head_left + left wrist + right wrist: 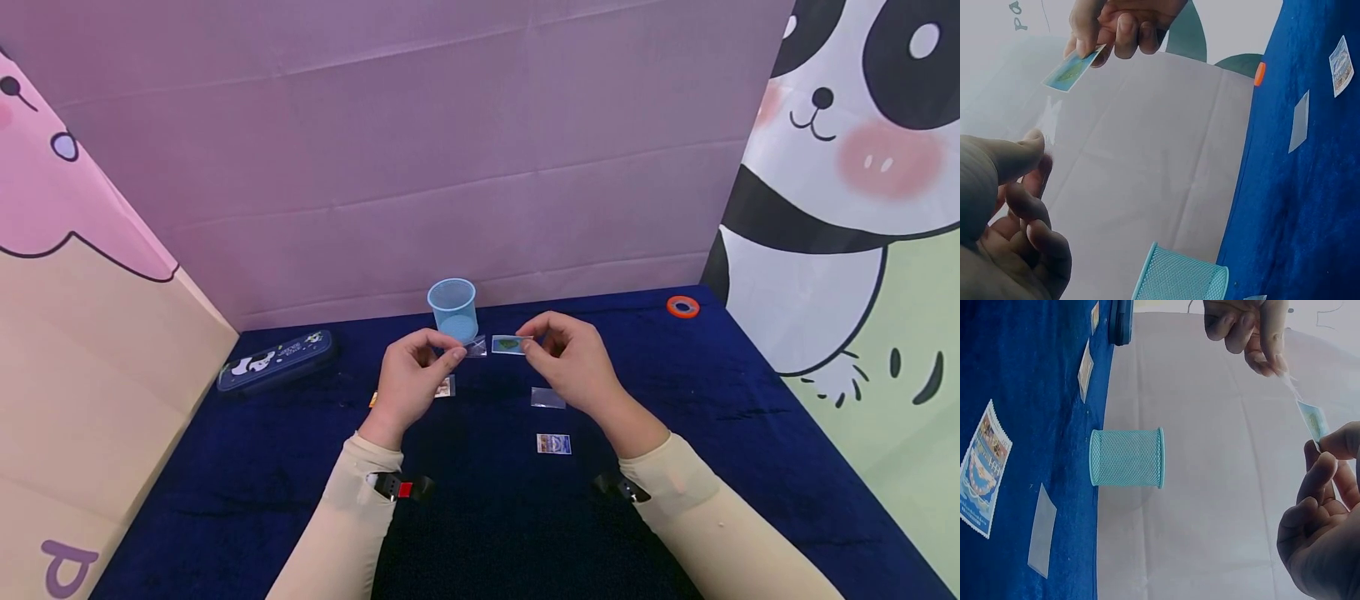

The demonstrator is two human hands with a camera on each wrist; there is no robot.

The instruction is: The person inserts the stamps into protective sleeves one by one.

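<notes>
My left hand (408, 375) pinches a small clear plastic sleeve (476, 347) between thumb and forefinger. Facing it, my right hand (570, 360) pinches the end of a small stamp (506, 344) with a green shape on a pale blue ground. Both are held up above the table, the stamp's free end close to the sleeve; whether they touch cannot be told. Below the right hand lie another clear sleeve (547, 398) and a blue-and-brown stamp (985, 469) with a toothed edge. A small sleeved picture (445, 387) lies partly hidden behind the left hand.
A light blue mesh cup (453, 321) stands just beyond the hands at the table's back. A navy pencil case (277, 362) lies at the back left, an orange tape roll (682, 307) at the back right. Dark blue cloth (712, 467) covers the table.
</notes>
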